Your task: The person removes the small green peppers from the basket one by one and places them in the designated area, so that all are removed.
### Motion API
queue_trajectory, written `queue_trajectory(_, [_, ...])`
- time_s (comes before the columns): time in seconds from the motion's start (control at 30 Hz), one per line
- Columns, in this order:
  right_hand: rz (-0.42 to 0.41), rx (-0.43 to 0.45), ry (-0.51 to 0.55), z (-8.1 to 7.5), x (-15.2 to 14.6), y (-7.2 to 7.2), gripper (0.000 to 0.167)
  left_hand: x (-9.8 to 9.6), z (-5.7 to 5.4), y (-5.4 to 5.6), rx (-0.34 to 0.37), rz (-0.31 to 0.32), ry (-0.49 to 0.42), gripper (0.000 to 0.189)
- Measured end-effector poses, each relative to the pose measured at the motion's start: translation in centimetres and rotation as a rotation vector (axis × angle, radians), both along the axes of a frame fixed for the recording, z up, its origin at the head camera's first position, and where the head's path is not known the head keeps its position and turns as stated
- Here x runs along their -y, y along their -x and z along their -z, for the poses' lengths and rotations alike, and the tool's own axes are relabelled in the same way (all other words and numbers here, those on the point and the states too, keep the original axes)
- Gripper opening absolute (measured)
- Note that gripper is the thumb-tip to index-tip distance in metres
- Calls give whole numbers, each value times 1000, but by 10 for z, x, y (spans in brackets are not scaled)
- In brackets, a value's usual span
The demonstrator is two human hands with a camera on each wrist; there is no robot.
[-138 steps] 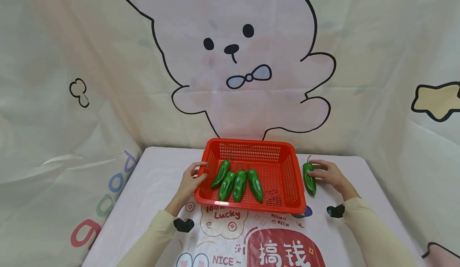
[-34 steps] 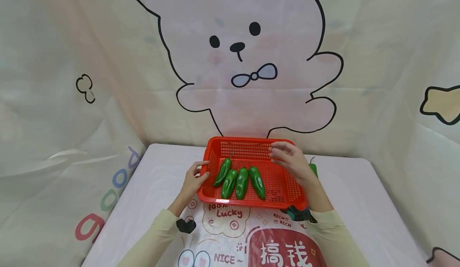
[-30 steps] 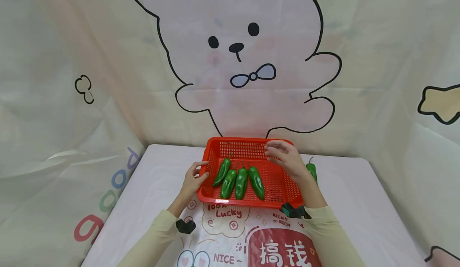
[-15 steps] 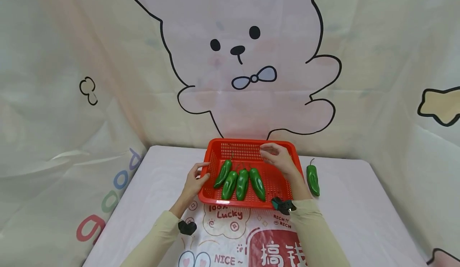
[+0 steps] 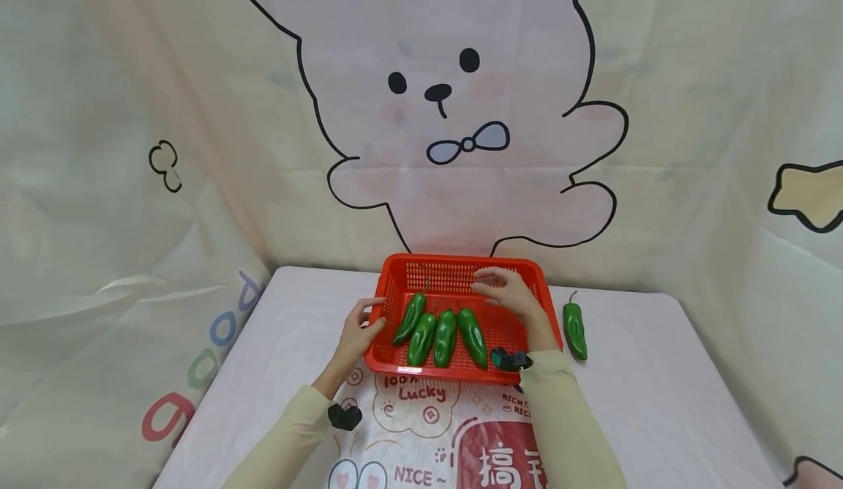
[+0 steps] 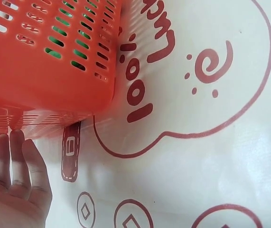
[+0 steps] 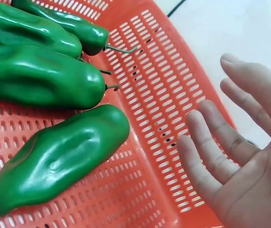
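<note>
A red plastic basket (image 5: pixel 454 260) stands on the table with several green peppers (image 5: pixel 445 337) lying in it. My left hand (image 5: pixel 354 331) holds the basket's left rim. In the left wrist view its fingers (image 6: pixel 19 164) reach up to the outer wall, tips on the plastic; its thumb is out of that view. Above the basket's right part is my right hand (image 5: pixel 510 295), holding nothing. The right wrist view shows its fingers (image 7: pixel 211 147) spread and slightly bent near the far wall, beside the peppers' stem ends. One more pepper (image 5: pixel 574 331) lies on the table right of the basket.
The basket sits near the back of a table (image 5: pixel 658 386) with a printed white cover. Behind it hangs a cloth backdrop (image 5: pixel 448 203) with a cartoon animal, and cloth walls close in both sides.
My right hand was at the pepper right of the basket, then came left over the basket without it and drifted slightly further left. My left hand stays at the rim.
</note>
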State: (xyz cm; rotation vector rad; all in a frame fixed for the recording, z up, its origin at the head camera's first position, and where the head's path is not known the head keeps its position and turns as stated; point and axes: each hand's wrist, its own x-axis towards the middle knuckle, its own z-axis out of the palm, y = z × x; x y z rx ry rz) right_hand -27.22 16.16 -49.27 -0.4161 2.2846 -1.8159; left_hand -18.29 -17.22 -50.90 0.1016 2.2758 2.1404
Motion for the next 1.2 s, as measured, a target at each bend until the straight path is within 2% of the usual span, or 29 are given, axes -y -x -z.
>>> queue_trajectory(0.2, [28,109,-17,17,-6,4,49,-1,0,0,-1,-4,-3,43])
queue_trajectory(0.37, [19,195,-45,27,-6,4,53,-1,0,0,9,-7,-6,43])
queue_trajectory(0.6, [-19,239,-109,34,-5,3,58,-1,2,1,19,-2,-14,43])
queue_trajectory(0.87, [-59,275,-113,37,-6,1,63,-1,1,1,16,-12,-3,42])
queue_trajectory(1.2, [-132,298,-99,31,-1,-10,57,-2,1,0,22,-12,-8,43])
